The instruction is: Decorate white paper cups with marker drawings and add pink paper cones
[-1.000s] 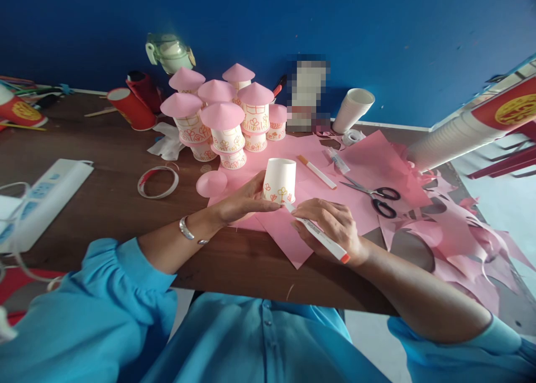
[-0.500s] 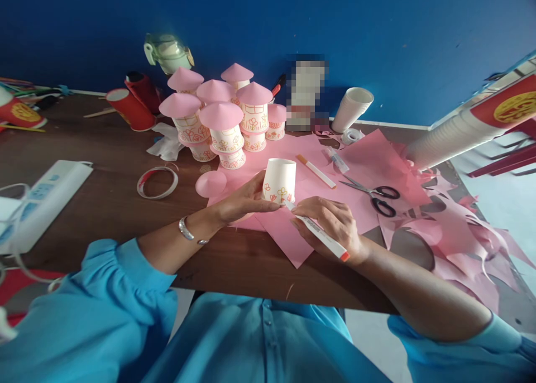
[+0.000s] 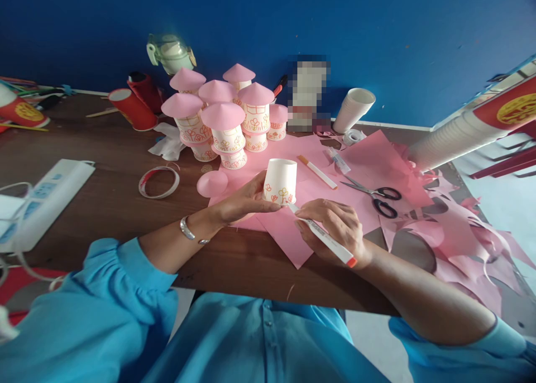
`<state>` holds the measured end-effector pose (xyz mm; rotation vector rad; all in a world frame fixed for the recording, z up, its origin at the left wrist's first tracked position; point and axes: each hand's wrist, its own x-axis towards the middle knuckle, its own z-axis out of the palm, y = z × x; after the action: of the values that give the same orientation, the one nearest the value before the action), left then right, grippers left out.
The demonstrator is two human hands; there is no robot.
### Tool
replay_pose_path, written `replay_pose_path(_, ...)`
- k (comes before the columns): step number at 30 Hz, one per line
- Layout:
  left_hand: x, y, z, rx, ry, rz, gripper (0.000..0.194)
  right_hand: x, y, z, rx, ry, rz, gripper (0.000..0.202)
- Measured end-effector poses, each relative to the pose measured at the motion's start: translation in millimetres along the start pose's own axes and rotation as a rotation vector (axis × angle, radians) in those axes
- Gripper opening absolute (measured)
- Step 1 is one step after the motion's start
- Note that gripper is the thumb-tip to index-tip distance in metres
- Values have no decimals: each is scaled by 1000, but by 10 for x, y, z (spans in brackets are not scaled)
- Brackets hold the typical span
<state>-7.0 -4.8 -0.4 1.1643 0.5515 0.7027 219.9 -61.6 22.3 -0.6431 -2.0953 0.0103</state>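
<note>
An upside-down white paper cup [image 3: 280,176] is gripped by my left hand [image 3: 247,197], thumb along its lower rim. Red and yellow flowers are drawn near that rim. My right hand [image 3: 335,226] is closed around a white marker [image 3: 330,242] with an orange-red end, its tip at the cup's lower right edge. Under both hands lies pink paper [image 3: 288,240]. Behind the cup rests a second marker [image 3: 317,172], white with an orange cap. A small pink paper cone [image 3: 212,183] sits just left of the cup.
Several decorated cups with pink cone roofs [image 3: 223,116] stand at the back left. Scissors [image 3: 372,193] and pink scraps [image 3: 456,232] lie to the right, near stacked cups [image 3: 354,109]. A tape roll [image 3: 159,182] and a power strip [image 3: 46,204] are on the left.
My right hand and the marker have shifted slightly right and down along the cup's edge. The left hand keeps its hold on the cup.
</note>
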Motion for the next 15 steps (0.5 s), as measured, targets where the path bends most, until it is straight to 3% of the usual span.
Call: replay_pose_path(15,-4,-10,-8,46,11,-5,74,-47,-8,42,29,-8,7,19)
